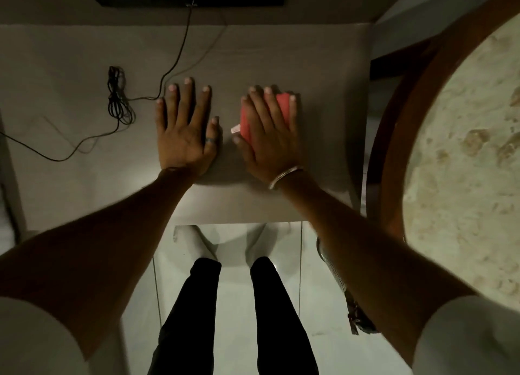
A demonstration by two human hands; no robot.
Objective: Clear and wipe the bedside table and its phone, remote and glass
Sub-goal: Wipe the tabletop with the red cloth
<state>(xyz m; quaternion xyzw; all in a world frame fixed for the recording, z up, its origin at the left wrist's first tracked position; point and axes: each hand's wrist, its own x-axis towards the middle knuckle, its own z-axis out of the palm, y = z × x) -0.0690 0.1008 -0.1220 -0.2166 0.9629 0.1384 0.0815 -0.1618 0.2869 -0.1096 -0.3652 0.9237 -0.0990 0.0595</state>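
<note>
From the head view, no writing or brand can be read anywhere. Two hands lie on the pale table [70, 65]. The left hand [184, 130] rests flat, fingers spread, its grip released and empty. The right hand [267, 132] presses flat on one red cloth [282, 104] with a small white tag. One black cable [118, 96] lies coiled at the left.
</note>
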